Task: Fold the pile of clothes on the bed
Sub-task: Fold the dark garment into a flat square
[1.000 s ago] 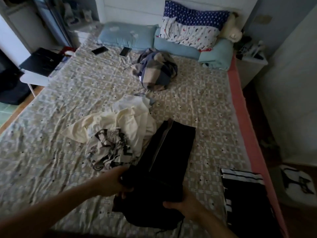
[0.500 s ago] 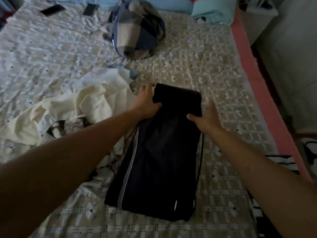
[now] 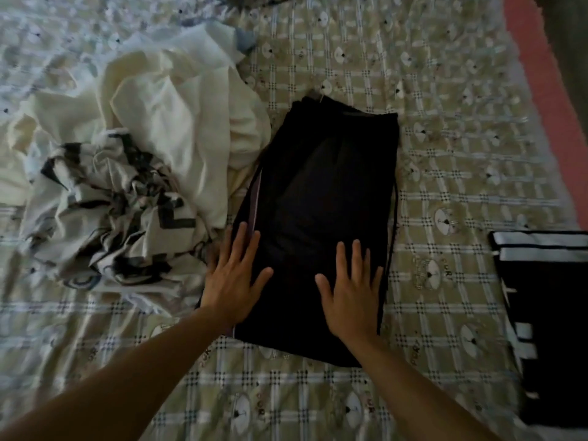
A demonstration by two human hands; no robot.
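A black garment with a pale side stripe lies folded into a long rectangle in the middle of the bed. My left hand lies flat with spread fingers on its near left edge. My right hand presses flat on its near right part. To the left sits the unfolded pile: a cream garment and a crumpled white cloth with a black pattern. A folded black and white striped garment lies at the right edge.
The bed sheet is checked with small printed figures. Its pink border runs down the right side. A plaid bundle is barely visible at the top edge.
Both hands slid from the far end of the black garment down to its near end, flattening out on it. The camera has tilted further down and closer.
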